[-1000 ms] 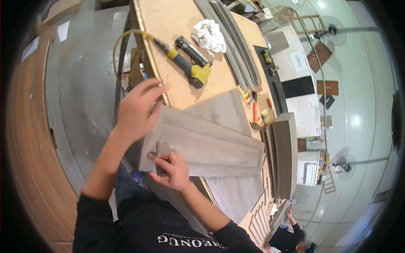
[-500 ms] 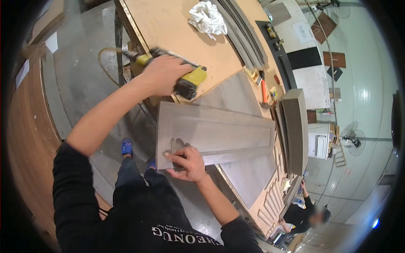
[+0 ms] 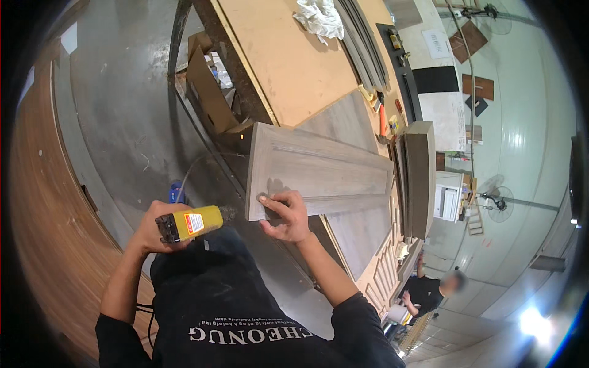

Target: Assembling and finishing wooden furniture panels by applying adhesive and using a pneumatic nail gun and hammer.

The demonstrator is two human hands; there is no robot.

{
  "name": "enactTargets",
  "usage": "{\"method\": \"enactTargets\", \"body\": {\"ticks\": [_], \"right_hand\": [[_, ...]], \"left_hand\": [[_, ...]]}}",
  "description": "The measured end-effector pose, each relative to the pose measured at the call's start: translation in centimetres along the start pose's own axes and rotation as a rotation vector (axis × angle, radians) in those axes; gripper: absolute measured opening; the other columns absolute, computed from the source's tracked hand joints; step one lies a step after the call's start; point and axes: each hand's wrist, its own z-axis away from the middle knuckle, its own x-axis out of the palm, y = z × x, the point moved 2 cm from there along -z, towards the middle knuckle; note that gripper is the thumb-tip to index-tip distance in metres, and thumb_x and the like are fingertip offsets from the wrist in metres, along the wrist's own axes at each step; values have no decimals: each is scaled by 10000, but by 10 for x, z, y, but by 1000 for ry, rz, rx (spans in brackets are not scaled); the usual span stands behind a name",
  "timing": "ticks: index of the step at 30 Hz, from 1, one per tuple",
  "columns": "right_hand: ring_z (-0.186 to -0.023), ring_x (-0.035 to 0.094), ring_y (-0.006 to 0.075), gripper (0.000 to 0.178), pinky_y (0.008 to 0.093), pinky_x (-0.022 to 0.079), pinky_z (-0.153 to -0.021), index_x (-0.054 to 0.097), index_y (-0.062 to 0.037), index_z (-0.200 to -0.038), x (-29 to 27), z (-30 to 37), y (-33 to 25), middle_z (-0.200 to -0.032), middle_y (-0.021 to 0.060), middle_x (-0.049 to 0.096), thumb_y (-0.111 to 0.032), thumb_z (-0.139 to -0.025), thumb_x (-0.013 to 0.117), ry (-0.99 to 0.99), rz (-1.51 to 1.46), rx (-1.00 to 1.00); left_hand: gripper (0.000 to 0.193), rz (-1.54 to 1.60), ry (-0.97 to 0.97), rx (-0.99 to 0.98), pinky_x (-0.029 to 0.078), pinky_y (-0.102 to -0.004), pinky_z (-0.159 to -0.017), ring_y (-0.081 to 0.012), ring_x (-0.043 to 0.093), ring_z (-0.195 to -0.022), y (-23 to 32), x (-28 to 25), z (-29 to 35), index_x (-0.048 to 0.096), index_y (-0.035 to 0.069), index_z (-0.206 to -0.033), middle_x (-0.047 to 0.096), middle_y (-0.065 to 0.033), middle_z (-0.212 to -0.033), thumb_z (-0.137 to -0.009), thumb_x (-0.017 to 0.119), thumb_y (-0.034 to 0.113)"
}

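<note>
In my left hand (image 3: 153, 232), on the left above my thigh, is a yellow and black nail gun (image 3: 202, 221); a thin hose runs up beside it. My fingers are partly hidden behind its body. A grey wood-grain cabinet door (image 3: 325, 165) with a recessed middle lies on the workbench, one end overhanging the near edge. Over that end's lower corner is my right hand (image 3: 288, 214), fingers apart, its index fingertip by a small dark round spot on the door. Its thumb extends just past the door's edge, and nothing shows in its grip.
Crumpled white cloth (image 3: 322, 19), grey strips (image 3: 362, 46) and an orange-handled hammer (image 3: 382, 116) lie on the workbench (image 3: 270, 49). Stacked grey panels (image 3: 417, 178) stand beyond the door. Below the bench is a cardboard box (image 3: 208, 92). Another person (image 3: 426, 294) works at the far right.
My left hand has brought the nail gun from above the bench down to my left side. My right hand stays at the door's corner, and the view has shifted.
</note>
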Motion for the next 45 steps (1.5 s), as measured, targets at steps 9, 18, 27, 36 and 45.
{"method": "enactTargets", "body": {"ticks": [9,18,27,36,45], "right_hand": [[-833,532,248,529,335,462,-719,684,-114,-1042,3,2,3,-920,82,566,-202,-528,771,-6,32,-1],[-856,531,246,513,340,461,-736,683,-87,-1029,3,3,6,-922,88,570,-211,-538,763,1,23,-18],[-857,533,248,505,344,452,-755,685,-84,-1025,2,4,5,-922,89,573,-230,-548,764,-2,32,-27],[-861,535,248,509,343,455,-755,686,-85,-1033,5,1,5,-927,91,575,-231,-553,767,-1,31,-30],[-882,546,271,512,375,450,-792,666,-129,-1075,-4,-1,-2,-950,84,572,-209,-578,761,12,3,-9]], "left_hand": [[323,-48,-13,87,490,-319,-633,-278,626,-638,-27,20,3,607,34,-771,637,-109,-726,-578,737,258],[308,-47,-17,103,496,-314,-637,-263,626,-636,-35,28,2,629,28,-788,649,-98,-752,-580,728,232],[316,104,-19,44,505,-298,-651,-248,638,-647,-33,36,1,635,18,-804,652,-102,-750,-575,739,211],[301,89,-41,18,512,-302,-661,-268,661,-691,-35,32,1,639,20,-831,667,-119,-776,-600,736,186],[382,29,-35,-6,485,-292,-657,-245,611,-651,7,9,-10,633,20,-902,614,-115,-729,-600,752,222]]}}
